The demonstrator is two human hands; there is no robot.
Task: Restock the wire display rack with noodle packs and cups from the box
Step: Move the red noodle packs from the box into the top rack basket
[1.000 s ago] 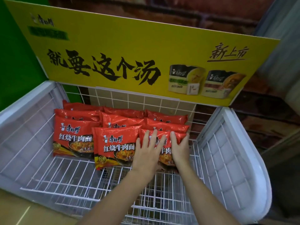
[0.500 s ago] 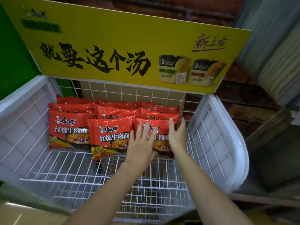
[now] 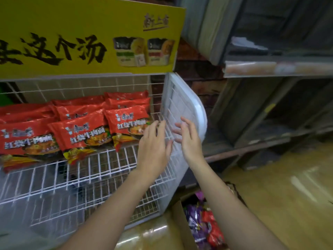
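The left hand (image 3: 153, 143) hangs over the right end of the wire display rack (image 3: 90, 177). Its fingers are straight and spread and hold nothing, and the fingertips reach the right edge of the front-right noodle pack (image 3: 126, 121); whether they touch it cannot be told. The right hand (image 3: 189, 139) is just beside it, fingers loose and empty, in front of the rack's white side panel (image 3: 182, 105). Red noodle packs (image 3: 81, 130) lie in overlapping rows along the rack's back edge, under a yellow sign (image 3: 90, 33). A cardboard box (image 3: 180, 228) with purple and red packs (image 3: 198, 224) sits on the floor below the rack's right front corner.
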